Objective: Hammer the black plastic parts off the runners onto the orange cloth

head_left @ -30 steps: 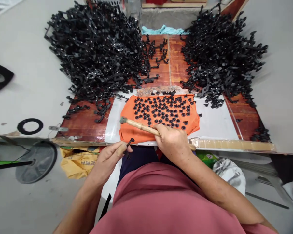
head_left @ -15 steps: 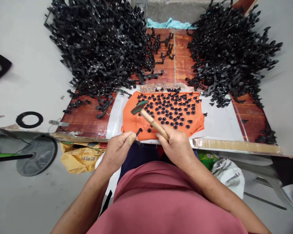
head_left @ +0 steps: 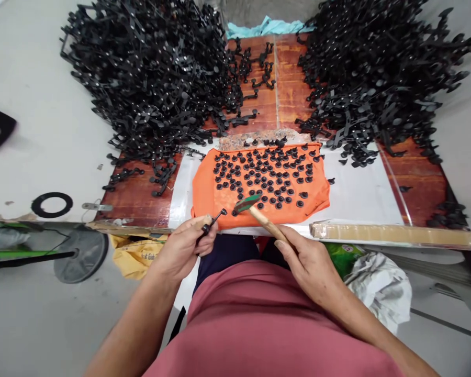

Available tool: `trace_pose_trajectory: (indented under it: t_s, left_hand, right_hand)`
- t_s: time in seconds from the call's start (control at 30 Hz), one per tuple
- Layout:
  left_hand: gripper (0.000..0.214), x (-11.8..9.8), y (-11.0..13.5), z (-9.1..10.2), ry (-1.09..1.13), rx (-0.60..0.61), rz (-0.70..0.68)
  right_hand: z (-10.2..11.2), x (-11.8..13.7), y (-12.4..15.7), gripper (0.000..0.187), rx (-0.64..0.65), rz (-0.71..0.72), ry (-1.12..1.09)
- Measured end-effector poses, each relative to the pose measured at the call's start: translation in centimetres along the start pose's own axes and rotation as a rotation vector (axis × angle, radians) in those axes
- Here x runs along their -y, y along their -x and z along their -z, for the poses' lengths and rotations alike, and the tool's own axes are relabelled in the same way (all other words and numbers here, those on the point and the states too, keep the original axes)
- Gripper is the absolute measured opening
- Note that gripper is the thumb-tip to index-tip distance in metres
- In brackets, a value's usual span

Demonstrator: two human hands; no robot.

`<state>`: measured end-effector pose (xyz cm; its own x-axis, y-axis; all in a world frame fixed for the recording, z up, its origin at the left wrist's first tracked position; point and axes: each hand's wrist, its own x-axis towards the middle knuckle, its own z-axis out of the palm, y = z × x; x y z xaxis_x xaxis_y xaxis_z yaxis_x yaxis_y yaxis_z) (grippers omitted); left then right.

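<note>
A small black plastic part (head_left: 215, 220), like a short arm with round ends, is pinched in my left hand (head_left: 188, 243) at the front edge of the table. My right hand (head_left: 308, 259) is closed round the wooden handle of a hammer (head_left: 267, 222). Its green-and-dark head is low over the front of an orange cloth (head_left: 208, 183), right of the black part and apart from it. Many small round black pieces (head_left: 264, 178) with pointed tips stand spread over the cloth.
A large heap of black arm-shaped parts (head_left: 149, 73) rises at the back left, another heap (head_left: 369, 78) at the back right. A white sheet (head_left: 361, 199) lies under the cloth. A taped cardboard strip (head_left: 392, 235) runs along the front right edge.
The hammer has moved right and toward me with my right hand. My left hand has drawn back slightly leftward, lifting the black part off the cloth. The view has shifted a little.
</note>
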<state>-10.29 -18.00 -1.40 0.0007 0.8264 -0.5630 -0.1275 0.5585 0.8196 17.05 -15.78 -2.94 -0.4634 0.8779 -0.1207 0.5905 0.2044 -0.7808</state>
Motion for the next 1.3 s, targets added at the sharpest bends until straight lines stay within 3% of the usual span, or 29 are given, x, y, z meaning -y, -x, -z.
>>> trace_pose_trajectory:
  t_s: [0.17, 0.5, 0.97, 1.3]
  left_hand:
    - [0.053, 0.8, 0.0, -0.2, -0.355, -0.133, -0.161]
    - [0.045, 0.4, -0.2, -0.8, -0.831, -0.222, -0.351]
    - [0.041, 0.5, 0.2, -1.4, -1.057, -0.282, -0.424]
    - [0.039, 0.4, -0.1, -1.7, -1.168, -0.286, -0.396]
  right_hand:
    - [-0.3, -1.2, 0.3, 0.035, 0.017, -0.024, 0.008]
    - [-0.8, -1.4, 0.6, 0.038, 0.003, -0.02, 0.126]
    - [-0.8, -1.0, 0.6, 0.037, 0.031, -0.014, 0.182]
    - [-0.8, -1.1, 0.5, 0.036, 0.019, -0.005, 0.214]
